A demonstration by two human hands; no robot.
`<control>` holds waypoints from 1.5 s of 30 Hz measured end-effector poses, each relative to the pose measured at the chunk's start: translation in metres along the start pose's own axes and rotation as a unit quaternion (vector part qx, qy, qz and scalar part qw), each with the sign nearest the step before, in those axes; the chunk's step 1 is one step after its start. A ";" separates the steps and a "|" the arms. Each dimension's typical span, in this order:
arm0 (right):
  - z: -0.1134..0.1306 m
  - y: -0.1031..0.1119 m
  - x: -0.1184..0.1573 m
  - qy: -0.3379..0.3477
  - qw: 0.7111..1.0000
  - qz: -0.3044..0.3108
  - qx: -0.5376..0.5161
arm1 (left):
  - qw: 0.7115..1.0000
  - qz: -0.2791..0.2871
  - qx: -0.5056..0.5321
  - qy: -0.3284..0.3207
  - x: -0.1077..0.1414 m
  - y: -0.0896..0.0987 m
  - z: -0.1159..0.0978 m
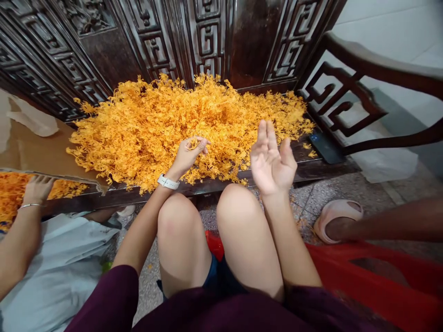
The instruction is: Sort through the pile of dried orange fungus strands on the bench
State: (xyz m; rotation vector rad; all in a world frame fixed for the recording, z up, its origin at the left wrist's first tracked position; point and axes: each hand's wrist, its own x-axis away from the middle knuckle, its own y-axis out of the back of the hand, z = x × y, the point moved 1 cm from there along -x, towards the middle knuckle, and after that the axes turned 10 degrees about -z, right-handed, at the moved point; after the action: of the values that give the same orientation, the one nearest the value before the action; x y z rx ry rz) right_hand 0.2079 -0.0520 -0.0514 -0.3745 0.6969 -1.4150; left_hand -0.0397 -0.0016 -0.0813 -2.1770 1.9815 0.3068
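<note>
A large heap of orange, curly, stringy pieces (pixel 145 124) lies on a dark wooden bench in front of me; they look like small artificial flower parts, but I cannot tell the exact kind. Over the heap's near edge, my left hand (pixel 189 154), with a pale watch band on its wrist, is pinched closed on one orange curly piece (pixel 192 143). Further right, my right hand (pixel 273 166) is raised with the palm turned up and fingers stretched out, holding nothing.
A cardboard sheet (pixel 38 145) stands at the left, beside another person's hand (pixel 38 189) over more orange pieces. A phone (pixel 327 147) lies at the bench's right end by the carved armrest (pixel 346 92). Someone's sandalled foot (pixel 341 221) and a red plastic stool (pixel 374 272) are at right.
</note>
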 end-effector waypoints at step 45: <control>0.002 -0.016 0.019 0.087 0.974 -0.008 0.210 | 0.976 0.016 -0.195 -0.099 -0.017 -0.052 -0.048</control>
State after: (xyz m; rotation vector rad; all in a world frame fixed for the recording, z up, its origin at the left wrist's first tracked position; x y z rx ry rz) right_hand 0.1971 -0.0733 -0.0436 0.0778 0.5147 -1.5776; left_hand 0.0115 0.0065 -0.0308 -2.2217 1.9756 0.9514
